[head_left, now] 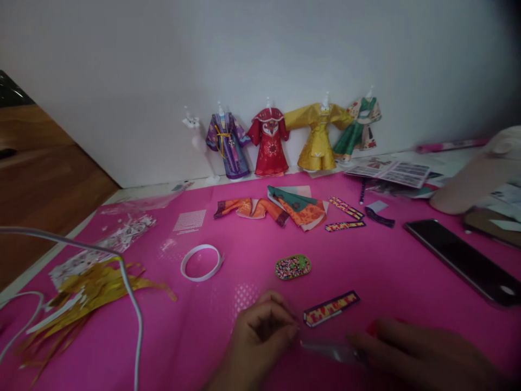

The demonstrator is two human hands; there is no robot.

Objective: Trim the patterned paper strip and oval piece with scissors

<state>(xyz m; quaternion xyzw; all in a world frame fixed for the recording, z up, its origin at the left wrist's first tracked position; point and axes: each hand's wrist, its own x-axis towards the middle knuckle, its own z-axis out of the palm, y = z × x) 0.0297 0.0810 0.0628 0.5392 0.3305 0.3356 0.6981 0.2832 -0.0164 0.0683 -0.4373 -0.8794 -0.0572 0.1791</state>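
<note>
My left hand (264, 331) is low in the middle of the view, thumb and fingertips pinched together; whatever they hold is too small to make out. To its right, my blurred right hand (419, 350) grips scissors (334, 351). Their blades point left at the left fingertips, and a bit of red handle shows by the fingers. Just beyond both hands lies a patterned fabric strip (331, 308) with a dark border. Farther back sits an oval tray (293, 267) of colourful beads. An orange and green doll garment (271, 209) is spread out beyond that.
Several dressed doll stands (271, 142) line the white wall. A ring of white ribbon (202, 263), yellow fabric scraps (93, 285) and a white cable (132, 304) lie leftward on the pink mat (183, 336). A phone (464, 260) and a pale bottle (472, 174) are at right.
</note>
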